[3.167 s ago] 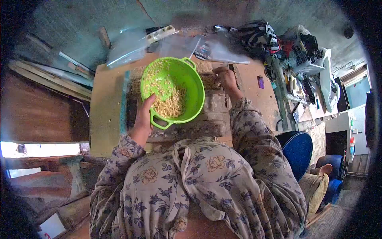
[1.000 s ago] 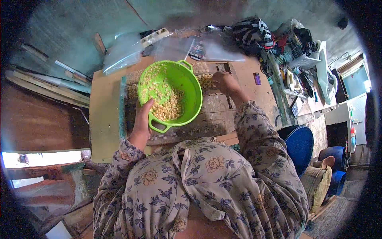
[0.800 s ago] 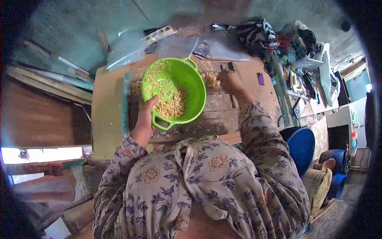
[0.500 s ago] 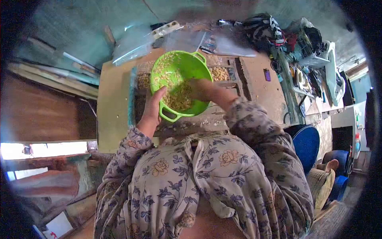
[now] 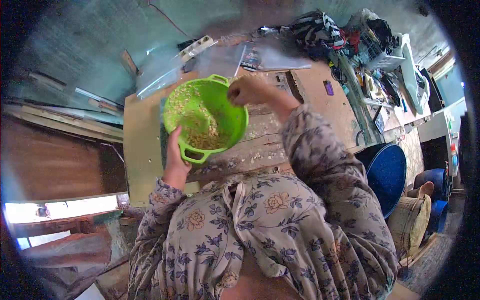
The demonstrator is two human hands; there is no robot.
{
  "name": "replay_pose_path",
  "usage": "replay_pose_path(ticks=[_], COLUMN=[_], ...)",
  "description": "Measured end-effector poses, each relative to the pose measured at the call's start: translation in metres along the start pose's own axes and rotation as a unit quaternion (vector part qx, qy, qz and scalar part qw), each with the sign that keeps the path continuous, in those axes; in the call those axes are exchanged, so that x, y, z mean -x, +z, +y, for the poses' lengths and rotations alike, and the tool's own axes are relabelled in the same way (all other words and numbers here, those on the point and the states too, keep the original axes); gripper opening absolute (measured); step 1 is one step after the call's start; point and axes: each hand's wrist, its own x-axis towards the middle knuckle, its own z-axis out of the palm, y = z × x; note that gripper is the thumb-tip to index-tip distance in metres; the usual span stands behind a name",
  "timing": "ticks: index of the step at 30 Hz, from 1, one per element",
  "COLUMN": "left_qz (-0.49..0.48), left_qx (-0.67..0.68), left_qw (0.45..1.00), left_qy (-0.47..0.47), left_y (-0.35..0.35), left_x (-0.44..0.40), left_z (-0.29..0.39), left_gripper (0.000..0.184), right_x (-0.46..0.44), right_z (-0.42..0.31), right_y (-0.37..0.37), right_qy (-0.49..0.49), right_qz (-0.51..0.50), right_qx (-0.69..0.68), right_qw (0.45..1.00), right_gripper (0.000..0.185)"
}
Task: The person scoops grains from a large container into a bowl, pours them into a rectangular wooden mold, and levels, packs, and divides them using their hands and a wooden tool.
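My left hand (image 5: pixel 175 162) is closed on the near left rim of a green two-handled bowl (image 5: pixel 231 117), beside its lower handle. The bowl is tilted, with its inside facing me. Pale yellowish grains or chopped bits (image 5: pixel 202 136) lie in its bottom, and many cling to the left inner wall. At the bowl's upper right rim is my right hand (image 5: pixel 247 91), its fingers curled together. Whatever it may hold is hidden. Beneath the bowl and my right forearm lies a worn wooden frame (image 5: pixel 260 132) with scattered pale bits on it.
Clear plastic bags (image 5: pixel 160 76) and a power strip (image 5: pixel 196 48) lie along the table's back. A small purple object (image 5: pixel 328 87) rests on the right of the tabletop (image 5: pixel 345 117). Farther right are a cluttered shelf, a white basket (image 5: pixel 385 61) and a large blue barrel (image 5: pixel 387 172).
My right hand has come up out of the bowl to its upper right rim. The bowl, with my left hand on it, has shifted left and tilted. The whole view has also turned slightly.
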Motion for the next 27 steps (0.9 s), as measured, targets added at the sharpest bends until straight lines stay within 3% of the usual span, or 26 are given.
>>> replay_pose_path(ticks=[3,6,8,10,12,14,15,19,21,22,23,24,25,26,27], left_qz=[0.079,0.111,0.1,0.085,0.11,0.115,0.118,0.105,0.081,0.057,0.034,0.027,0.034,0.038,0.037], left_qx=[-0.019,-0.026,-0.01,-0.018,-0.023,-0.027,-0.034,-0.007,-0.007,-0.006,0.006,0.002,-0.016,-0.035,-0.008], left_qw=[0.997,0.993,0.994,0.995,0.993,0.993,0.992,0.994,0.997,0.998,0.999,1.0,0.999,0.999,0.999], left_qy=[0.0,0.02,0.039,0.041,0.03,0.024,0.018,0.001,0.007,0.011,0.009,0.005,0.006,0.009,-0.011], left_y=[-0.004,-0.012,-0.017,-0.017,-0.012,-0.012,-0.012,-0.011,-0.002,0.004,0.011,0.021,0.032,0.04,0.039], left_x=[0.012,0.018,0.019,0.022,0.026,0.026,0.027,0.025,0.026,0.027,0.026,0.03,0.036,0.036,0.024], left_z=[0.021,0.03,0.032,0.034,0.034,0.034,0.034,0.029,0.027,0.024,0.022,0.021,0.022,0.024,0.022], left_gripper=[0.047,0.049,0.049,0.049,0.049,0.05,0.05,0.051,0.05,0.049,0.045,0.045,0.044,0.044,0.042], right_x=[0.002,-0.013,-0.018,-0.024,-0.025,-0.026,-0.017,-0.006,-0.002,-0.001,-0.001,-0.006,-0.006,-0.005,0.002], right_z=[0.018,0.072,0.084,0.076,0.081,0.091,0.059,-0.042,-0.07,-0.079,-0.084,-0.072,-0.065,-0.057,-0.059], right_y=[-0.037,-0.015,0.002,0.018,0.017,0.013,0.002,-0.045,-0.041,-0.026,-0.006,0.031,0.041,0.051,0.042], right_qy=[0.117,0.094,-0.058,0.027,0.024,0.064,0.096,0.033,-0.13,-0.127,-0.118,-0.187,-0.202,-0.216,-0.201], right_qz=[0.015,-0.013,-0.028,-0.087,-0.109,-0.017,0.065,0.118,0.179,0.11,0.037,0.077,0.092,0.116,0.187], right_qx=[-0.012,0.087,0.267,0.404,0.393,0.267,0.236,0.143,-0.091,-0.317,-0.525,-0.19,-0.005,0.177,0.108], right_qw=[0.993,0.992,0.961,0.91,0.913,0.961,0.965,0.982,0.971,0.933,0.842,0.961,0.975,0.953,0.955], right_gripper=[0.022,0.021,0.016,0.016,0.018,0.018,0.012,0.01,0.016,0.02,0.024,0.025,0.025,0.026,0.024])
